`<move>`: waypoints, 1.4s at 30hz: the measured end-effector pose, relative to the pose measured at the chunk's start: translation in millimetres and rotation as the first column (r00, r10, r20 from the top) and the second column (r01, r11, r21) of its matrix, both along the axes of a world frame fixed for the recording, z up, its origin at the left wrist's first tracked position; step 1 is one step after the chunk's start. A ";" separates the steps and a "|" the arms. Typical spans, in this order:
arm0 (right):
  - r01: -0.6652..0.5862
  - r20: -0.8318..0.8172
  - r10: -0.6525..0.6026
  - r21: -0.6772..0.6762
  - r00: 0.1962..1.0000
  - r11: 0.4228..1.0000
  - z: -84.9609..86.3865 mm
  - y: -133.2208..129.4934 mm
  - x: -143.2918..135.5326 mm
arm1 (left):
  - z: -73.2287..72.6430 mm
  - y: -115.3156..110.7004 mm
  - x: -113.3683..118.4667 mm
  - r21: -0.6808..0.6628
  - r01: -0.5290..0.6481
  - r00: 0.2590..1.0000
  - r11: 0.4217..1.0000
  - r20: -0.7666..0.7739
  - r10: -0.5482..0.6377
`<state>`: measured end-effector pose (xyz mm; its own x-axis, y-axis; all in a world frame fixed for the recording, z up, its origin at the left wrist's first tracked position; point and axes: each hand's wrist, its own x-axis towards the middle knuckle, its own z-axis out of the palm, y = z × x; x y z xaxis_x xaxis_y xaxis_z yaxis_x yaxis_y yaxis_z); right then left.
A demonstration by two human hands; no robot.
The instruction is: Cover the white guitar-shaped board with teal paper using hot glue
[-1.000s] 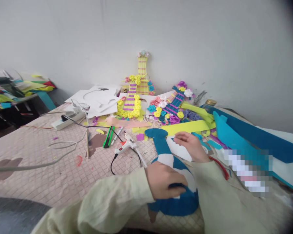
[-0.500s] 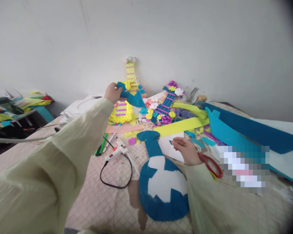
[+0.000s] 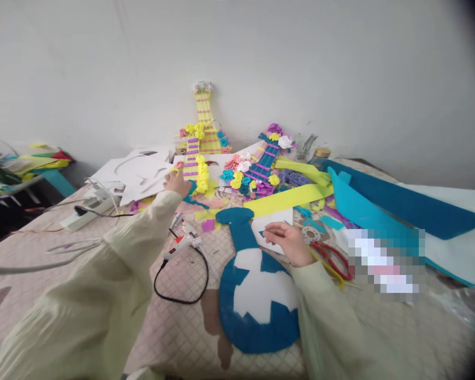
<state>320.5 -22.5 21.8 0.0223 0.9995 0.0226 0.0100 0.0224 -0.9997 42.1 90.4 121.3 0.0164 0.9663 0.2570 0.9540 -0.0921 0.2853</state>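
Note:
My left hand is at the back left of the table with its fingers bent, beside a yellow-flowered decoration. A torn piece of dark blue crepe paper hangs at its thumb side; the fingertips are partly hidden. My right hand is closed in a pinch on a small dark blue paper scrap, above a white sheet. In front lies a white guitar-shaped cutout, its rim and neck covered with blue crepe paper. A white glue gun lies left of it.
Red-handled scissors lie right of my right hand. Yellow strips and large blue sheets spread across the back and right. A blue flowered guitar shape stands behind. A white power strip and cables sit left.
My left hand has moved down and left toward the table with the blue crepe paper. My right hand stays near the same spot, pinching. The view has shifted slightly.

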 end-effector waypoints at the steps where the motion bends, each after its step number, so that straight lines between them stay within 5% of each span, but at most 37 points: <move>1: -0.001 -0.004 0.001 -0.006 1.000 1.000 0.3 -1.0 -1.2 | -1.6 -8.5 6.9 0.015 0.028 1.000 0.999 0.011 -0.029; 3: -0.009 -0.014 0.009 -0.019 1.000 1.000 0.0 -2.8 -4.0 | -8.5 -31.7 25.1 -0.013 0.174 0.984 0.985 0.040 -0.173; 6: -0.042 -0.026 0.040 -0.041 0.999 0.998 -2.7 -5.2 -9.2 | -28.8 -75.6 55.4 -0.118 0.455 0.889 0.883 0.120 -0.442; 9: -0.090 -0.021 0.089 -0.048 0.996 0.995 -6.2 -7.0 -15.0 | -54.0 -111.6 76.7 -0.132 0.575 0.809 0.807 0.239 -0.538; 16: -0.159 -0.002 0.159 -0.055 0.987 0.986 -9.2 -10.4 -28.4 | -86.0 -129.1 83.1 -0.047 0.507 0.764 0.861 0.487 -0.423; 42: -0.120 0.034 0.123 -0.083 0.992 0.989 -5.1 -10.3 -18.1 | -106.3 -128.6 95.8 -0.059 0.435 0.614 0.899 0.750 -0.248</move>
